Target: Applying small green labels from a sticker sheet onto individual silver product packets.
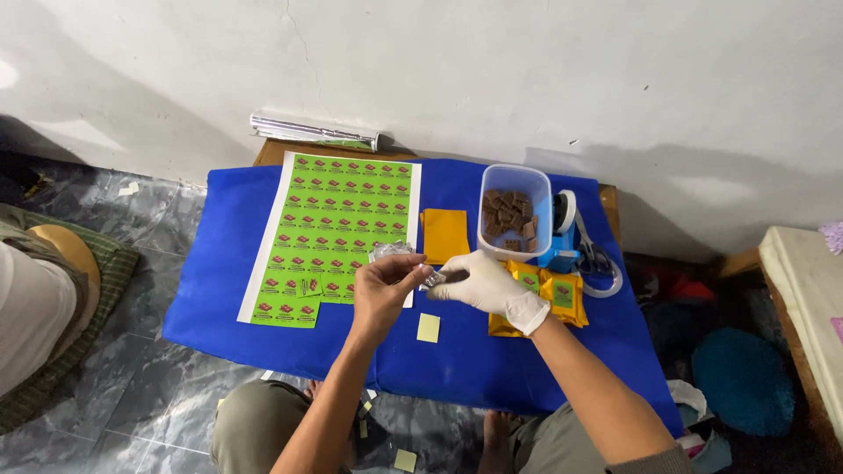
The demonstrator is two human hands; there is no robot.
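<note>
You sat at a low table (219, 307) draped in blue cloth, working a small foil-wrapped piece (432, 279) between both hands just above the cloth's middle. Your bare left hand (382, 290) pinched it from one side with thumb and forefinger, the other fingers curled; your gloved right hand (487, 283) pinched the other end, fingertips pressed together on the foil.

Judging by the spread, the job was partly done. Several finished yellow packets (544, 294), each bearing a green label, lay stacked just beside your right wrist. The green sticker sheet (338, 219) to your left had lost a block of labels from its lower right corner but remained mostly full. The clear plastic tub (514, 215) behind your hands held many brown pieces, so plenty seemed left to wrap. A stack of plain yellow pouches (445, 233) waited between sheet and tub, and a crumpled bit of foil (389, 251) lay near your left hand.

A blue tape dispenser (562, 237) and scissors (599, 262) stood beyond the packets; a foil roll (312, 132) rested against the wall. A small yellow square (428, 327) lay on the cloth below your hands.
</note>
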